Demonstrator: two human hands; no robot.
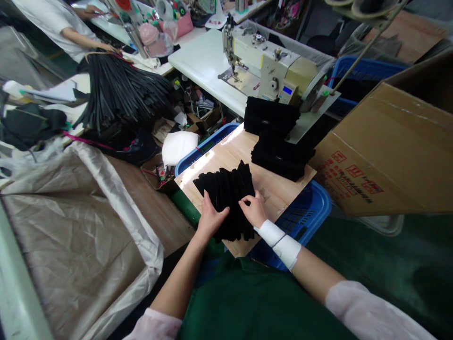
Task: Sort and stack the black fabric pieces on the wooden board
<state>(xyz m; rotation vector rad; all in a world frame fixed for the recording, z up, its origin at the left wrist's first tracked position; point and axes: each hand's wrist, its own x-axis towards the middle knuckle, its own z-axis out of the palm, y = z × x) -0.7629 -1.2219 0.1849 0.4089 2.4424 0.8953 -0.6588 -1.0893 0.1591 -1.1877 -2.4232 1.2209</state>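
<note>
A fanned pile of black fabric pieces (226, 189) lies on a wooden board (279, 200) in front of me. My left hand (211, 217) grips the near left side of the pile, thumb across the top and index finger along the edge; its other fingers are hidden. At the right side, my right hand (254, 210) pinches an edge of the black fabric between thumb and index finger. A white band wraps the right wrist. Two folded stacks of black fabric, a farther stack (271, 118) and a nearer stack (283, 156), sit on the board's far right.
The board rests on a blue plastic basket (320, 208). Beyond it stands a sewing machine (283, 71) on a white table (198, 54). A large cardboard box (396, 146) is at right, a cloth-lined bin (71, 236) at left. Another person (60, 28) handles black strips (120, 89).
</note>
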